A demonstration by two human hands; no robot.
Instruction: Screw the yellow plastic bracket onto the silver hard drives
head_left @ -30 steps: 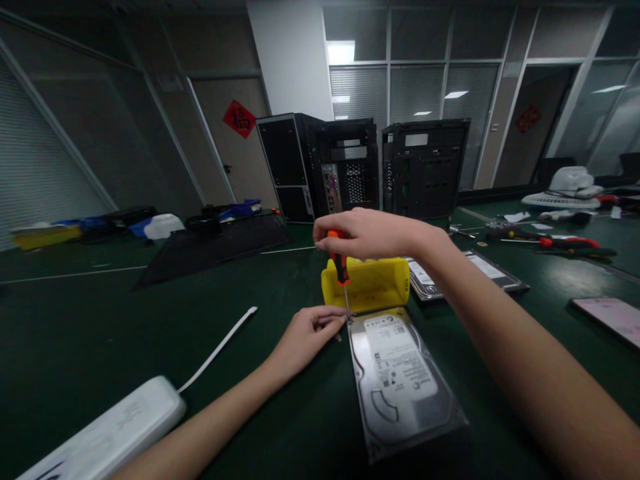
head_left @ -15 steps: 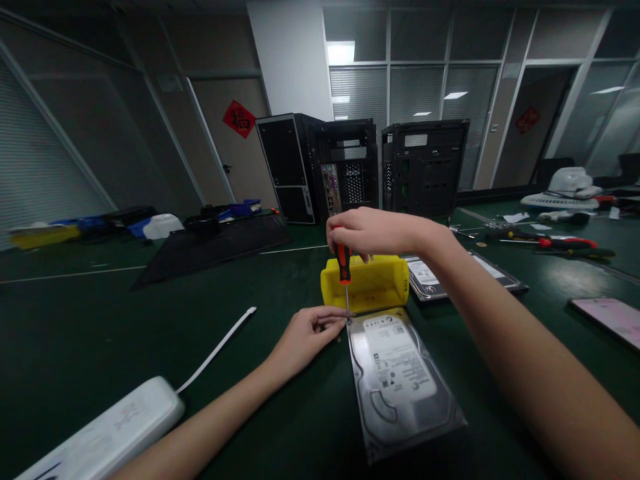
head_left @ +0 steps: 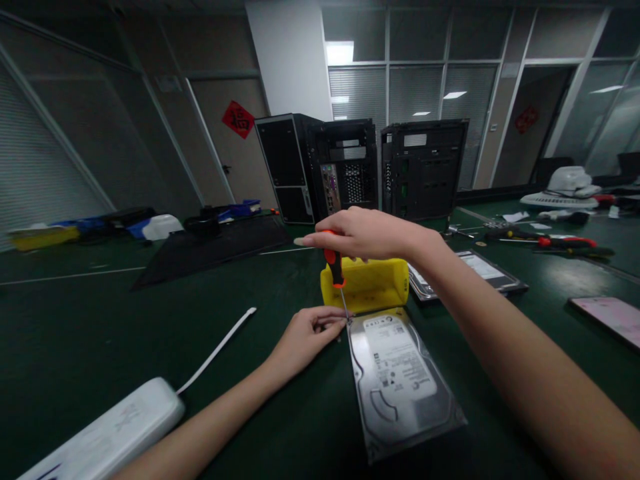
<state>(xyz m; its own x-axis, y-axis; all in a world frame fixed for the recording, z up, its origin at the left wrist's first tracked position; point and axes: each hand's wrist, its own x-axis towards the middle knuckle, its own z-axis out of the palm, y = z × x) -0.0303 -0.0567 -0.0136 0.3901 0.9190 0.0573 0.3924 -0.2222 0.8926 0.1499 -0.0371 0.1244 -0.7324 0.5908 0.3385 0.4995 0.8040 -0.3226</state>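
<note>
A silver hard drive (head_left: 395,380) with a white label lies label-up on the green table. My right hand (head_left: 363,233) is over the top of a red-and-black screwdriver (head_left: 335,267), its thumb side stretched out to the left. The screwdriver leans left at the handle, and its tip meets the drive's far left corner. At that same corner, my left hand (head_left: 313,337) rests on the table with thumb and fingertips closed against the drive's edge, close beside the tip. Any screw under the tip is too small to make out.
Just behind the drive stands a yellow box (head_left: 367,283), with a second hard drive (head_left: 465,273) to its right. Computer cases (head_left: 425,170) stand farther back. A white power strip (head_left: 115,427) lies at front left, a phone (head_left: 607,320) at right, and screwdrivers (head_left: 565,243) beyond it.
The screwdriver's handle has tilted to the left while its tip stays at the corner. My right hand has moved left and its fingers have loosened outward. My left hand and the drive are still.
</note>
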